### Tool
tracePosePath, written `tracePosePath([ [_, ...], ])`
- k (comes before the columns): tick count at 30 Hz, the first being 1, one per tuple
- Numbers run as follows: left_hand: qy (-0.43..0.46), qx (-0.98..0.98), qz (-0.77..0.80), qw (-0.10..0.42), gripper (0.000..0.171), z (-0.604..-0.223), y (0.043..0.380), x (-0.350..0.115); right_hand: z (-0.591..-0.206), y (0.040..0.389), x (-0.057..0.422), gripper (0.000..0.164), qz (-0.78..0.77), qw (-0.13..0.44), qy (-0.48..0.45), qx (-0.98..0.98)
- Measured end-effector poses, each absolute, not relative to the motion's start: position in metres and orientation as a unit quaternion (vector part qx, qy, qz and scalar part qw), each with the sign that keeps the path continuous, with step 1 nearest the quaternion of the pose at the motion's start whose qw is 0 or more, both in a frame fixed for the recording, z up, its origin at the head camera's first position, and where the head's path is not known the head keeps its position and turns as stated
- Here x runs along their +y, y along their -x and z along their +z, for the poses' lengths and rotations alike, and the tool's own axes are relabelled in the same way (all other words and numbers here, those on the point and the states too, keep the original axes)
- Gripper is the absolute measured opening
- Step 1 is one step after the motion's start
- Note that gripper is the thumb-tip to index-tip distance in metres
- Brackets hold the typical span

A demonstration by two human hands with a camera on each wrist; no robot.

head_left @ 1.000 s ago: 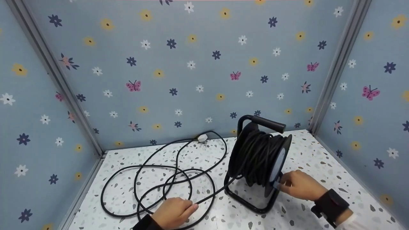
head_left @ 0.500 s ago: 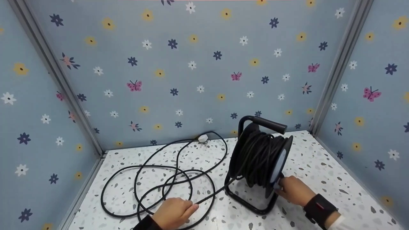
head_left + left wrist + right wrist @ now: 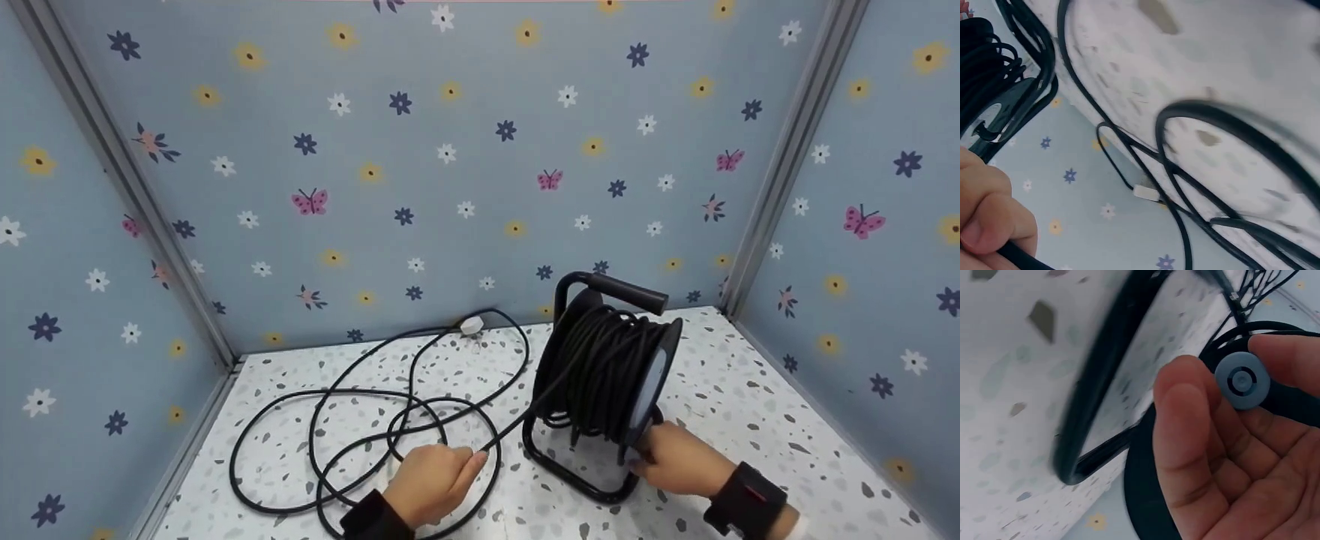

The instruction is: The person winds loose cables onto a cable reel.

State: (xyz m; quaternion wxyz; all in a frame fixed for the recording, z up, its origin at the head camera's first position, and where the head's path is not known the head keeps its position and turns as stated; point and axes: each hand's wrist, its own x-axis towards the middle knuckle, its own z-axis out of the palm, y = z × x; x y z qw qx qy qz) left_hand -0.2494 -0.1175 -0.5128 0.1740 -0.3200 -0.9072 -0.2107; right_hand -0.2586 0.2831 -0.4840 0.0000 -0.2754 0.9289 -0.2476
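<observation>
Black cord (image 3: 510,428) sits in the curled left fingers (image 3: 1002,219); the right fingers (image 3: 1185,422) curl round a gray knob (image 3: 1242,381), with the reel (image 3: 653,391) beside them.

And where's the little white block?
In the head view, the white block sits at the back of the speckled surface, close to the flowery wall, beside the black cable and left of the reel.

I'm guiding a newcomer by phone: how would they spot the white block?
Find where the flowered back wall meets the speckled table. Follow that edge left from the reel to the far side of the loose cable loops. The white block is there, pale and angular beside the thin black curves.
</observation>
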Motion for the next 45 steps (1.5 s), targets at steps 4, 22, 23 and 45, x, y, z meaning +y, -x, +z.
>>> tracePosePath([
  [4, 0.312, -0.910, -0.196, 0.189, 0.048, -0.502, 0.253, -0.102, -0.469, 0.253, 0.276, 0.011, -0.273, 0.032, 0.279, 0.920],
  [22, 0.270, -0.931, -0.197, 0.149, 0.037, -0.451, 0.270, -0.025, -0.408, 0.245, 0.284, 0.036, -0.350, 0.013, 0.265, 0.898],
  [23, 0.266, -0.933, -0.198, 0.141, 0.038, -0.449, 0.272, -0.022, -0.406, 0.245, 0.285, 0.036, -0.358, 0.011, 0.261, 0.897],
  [45, 0.260, -0.921, -0.284, 0.054, 0.054, -0.476, 0.346, -0.163, -0.401, 0.249, 0.284, 0.037, -0.367, -0.030, 0.261, 0.892],
])
